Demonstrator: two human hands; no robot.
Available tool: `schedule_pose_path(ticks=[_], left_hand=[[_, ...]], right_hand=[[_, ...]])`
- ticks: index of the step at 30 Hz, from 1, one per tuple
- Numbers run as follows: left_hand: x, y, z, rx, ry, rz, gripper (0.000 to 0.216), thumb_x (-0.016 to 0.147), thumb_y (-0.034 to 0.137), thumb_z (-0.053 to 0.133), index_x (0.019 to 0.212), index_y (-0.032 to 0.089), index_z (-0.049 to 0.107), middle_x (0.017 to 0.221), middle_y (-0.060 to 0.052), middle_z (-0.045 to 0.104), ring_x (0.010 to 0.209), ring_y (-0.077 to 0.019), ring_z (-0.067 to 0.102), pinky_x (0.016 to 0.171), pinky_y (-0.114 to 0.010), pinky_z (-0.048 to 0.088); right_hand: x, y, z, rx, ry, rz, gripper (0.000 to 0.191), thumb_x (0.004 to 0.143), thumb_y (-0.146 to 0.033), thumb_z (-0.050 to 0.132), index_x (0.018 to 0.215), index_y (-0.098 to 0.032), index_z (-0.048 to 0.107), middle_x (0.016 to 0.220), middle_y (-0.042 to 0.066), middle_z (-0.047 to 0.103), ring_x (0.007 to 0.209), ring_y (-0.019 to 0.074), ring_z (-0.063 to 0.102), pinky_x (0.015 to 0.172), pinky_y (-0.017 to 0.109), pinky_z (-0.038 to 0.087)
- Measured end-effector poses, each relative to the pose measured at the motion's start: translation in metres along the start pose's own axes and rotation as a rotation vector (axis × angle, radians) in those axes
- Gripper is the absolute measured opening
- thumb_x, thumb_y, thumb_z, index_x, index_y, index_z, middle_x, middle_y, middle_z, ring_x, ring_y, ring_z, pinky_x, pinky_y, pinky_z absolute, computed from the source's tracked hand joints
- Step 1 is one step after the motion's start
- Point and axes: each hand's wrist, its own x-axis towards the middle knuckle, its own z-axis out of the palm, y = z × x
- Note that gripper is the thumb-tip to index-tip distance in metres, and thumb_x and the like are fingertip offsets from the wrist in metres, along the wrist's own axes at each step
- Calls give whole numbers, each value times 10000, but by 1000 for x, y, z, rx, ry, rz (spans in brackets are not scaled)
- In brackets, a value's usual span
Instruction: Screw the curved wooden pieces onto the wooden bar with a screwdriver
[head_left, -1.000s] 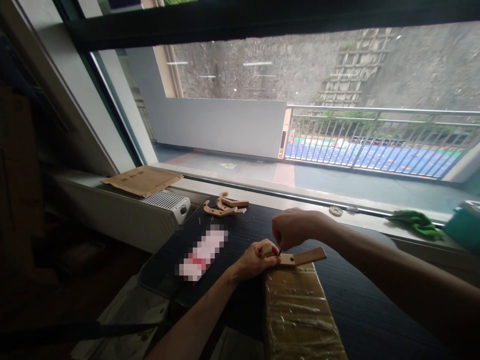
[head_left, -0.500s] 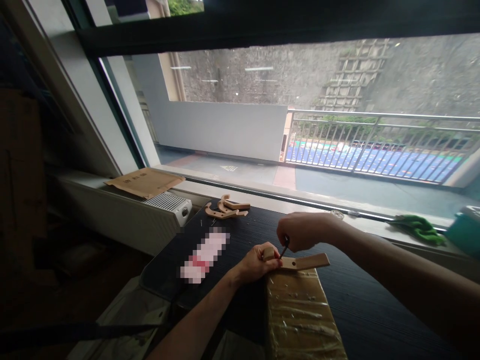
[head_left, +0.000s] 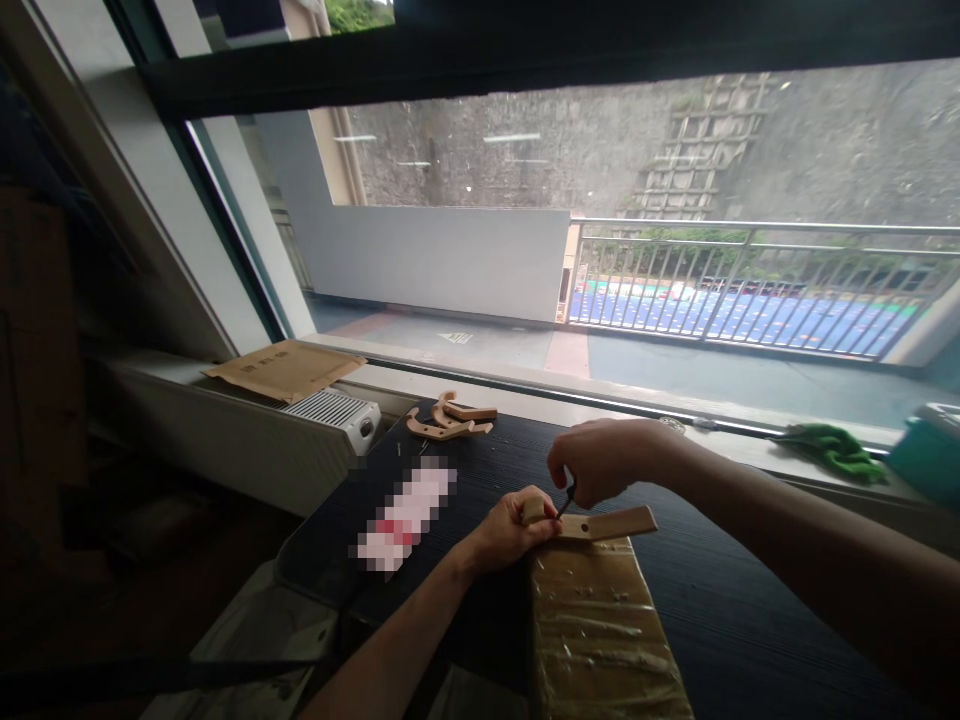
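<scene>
Left hand (head_left: 516,528) gripping, forearm (head_left: 397,625) slanting up from below; right hand (head_left: 596,462) curled near it, arm (head_left: 772,535) entering from right.

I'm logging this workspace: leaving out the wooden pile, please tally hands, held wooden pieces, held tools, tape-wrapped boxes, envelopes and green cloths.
Hands (left hand, right hand): 2
Held wooden piece: 1
Held tool: 1
Tape-wrapped box: 1
Envelope: 1
Green cloth: 1
Total: 7

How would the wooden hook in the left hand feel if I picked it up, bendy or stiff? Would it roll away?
Probably stiff: the wooden hook looks solid, and its angled end juts past the left hand without drooping. Likely light, since it's slim with a small hole in it. I doubt it would roll, because its sides look flat.
</scene>
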Motion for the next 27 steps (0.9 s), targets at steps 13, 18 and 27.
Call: schedule_pose_path(ticks=[13,18,27], left_hand=[[-3,4,2,-26,0,-21,230,688,328,696,726,151,556,729,17,544,672,-110,476,629,-226,377],[-3,5,3,-23,12,-10,230,675,319,709,738,146,572,755,13,536,681,-109,462,626,-225,364],[-3,3,3,-41,7,-14,246,686,343,707,722,149,560,743,11,555,673,-107,476,631,-228,376]], right_hand=[[3,-1,7,5,159,1,249,705,-273,593,889,-170,727,780,53,682,656,157,543,512,245,324],[-5,0,6,-6,151,-44,279,671,-178,598,919,-211,723,795,27,691,666,155,554,528,245,331],[6,1,12,-20,207,-2,219,746,-234,549,845,-148,724,776,76,685,653,162,558,526,257,327]])
